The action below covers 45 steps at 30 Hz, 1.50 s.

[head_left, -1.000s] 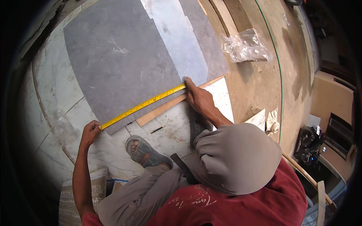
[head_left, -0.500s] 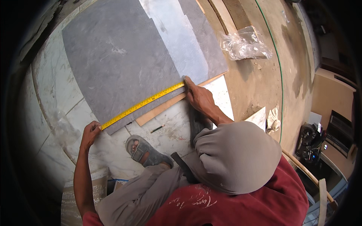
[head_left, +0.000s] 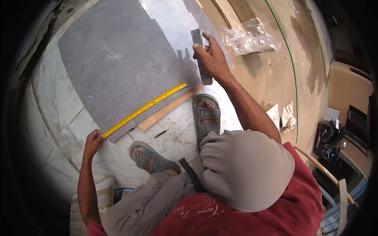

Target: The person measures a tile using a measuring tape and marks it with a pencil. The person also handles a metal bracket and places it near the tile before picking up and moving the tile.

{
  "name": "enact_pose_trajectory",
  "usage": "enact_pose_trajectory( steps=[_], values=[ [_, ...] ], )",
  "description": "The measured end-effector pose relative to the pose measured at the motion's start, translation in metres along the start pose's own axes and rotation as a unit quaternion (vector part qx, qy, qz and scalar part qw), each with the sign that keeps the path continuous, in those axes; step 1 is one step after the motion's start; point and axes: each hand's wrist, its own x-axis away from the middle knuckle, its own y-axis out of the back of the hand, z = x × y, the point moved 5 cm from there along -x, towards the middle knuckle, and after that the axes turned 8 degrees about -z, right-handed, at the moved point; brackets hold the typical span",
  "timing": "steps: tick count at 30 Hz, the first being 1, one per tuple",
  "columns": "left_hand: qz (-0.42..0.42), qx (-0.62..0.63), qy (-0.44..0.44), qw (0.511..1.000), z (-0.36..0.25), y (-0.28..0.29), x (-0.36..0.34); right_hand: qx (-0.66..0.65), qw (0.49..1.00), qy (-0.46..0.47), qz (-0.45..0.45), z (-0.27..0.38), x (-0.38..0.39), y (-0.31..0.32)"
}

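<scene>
My left hand pinches the near-left end of a yellow measuring tape. The tape stretches diagonally over a large grey sheet near its front edge, its far end loose on the surface. My right hand is raised over the sheet's right side, closed round a short dark flat bar held lengthwise away from me. Its exact kind I cannot make out. Below the sheet's near edge shows a light brown board. A thin pencil lies on the white tile floor.
Crumpled clear plastic sits to the right of the sheet, near wooden planks. A green hose runs along the brown ground. My sandalled feet are on the marbled tiles. A wooden pole stands at right.
My right hand has left the tape's far end and risen up and away, now holding the dark bar. My left hand stays at the tape's near end.
</scene>
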Motion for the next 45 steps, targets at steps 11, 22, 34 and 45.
enact_pose_trajectory(
  steps=[11,22,34,45],
  values=[
    [-0.111,0.056,-0.034,0.992,-0.028,0.061,0.009,-0.167,0.955,-0.215,0.115,-0.086,0.012,0.019],
    [-0.214,0.018,-0.099,0.972,-0.092,0.158,-0.111,-0.015,0.965,-0.17,0.198,-0.069,-0.056,-0.038],
    [-0.236,-0.041,-0.136,0.961,-0.148,0.226,-0.223,-0.024,0.962,-0.182,0.201,-0.08,-0.073,-0.05],
    [-0.249,-0.07,-0.126,0.958,-0.172,0.278,-0.267,-0.047,0.965,-0.158,0.203,-0.061,-0.065,-0.059]
  ],
)
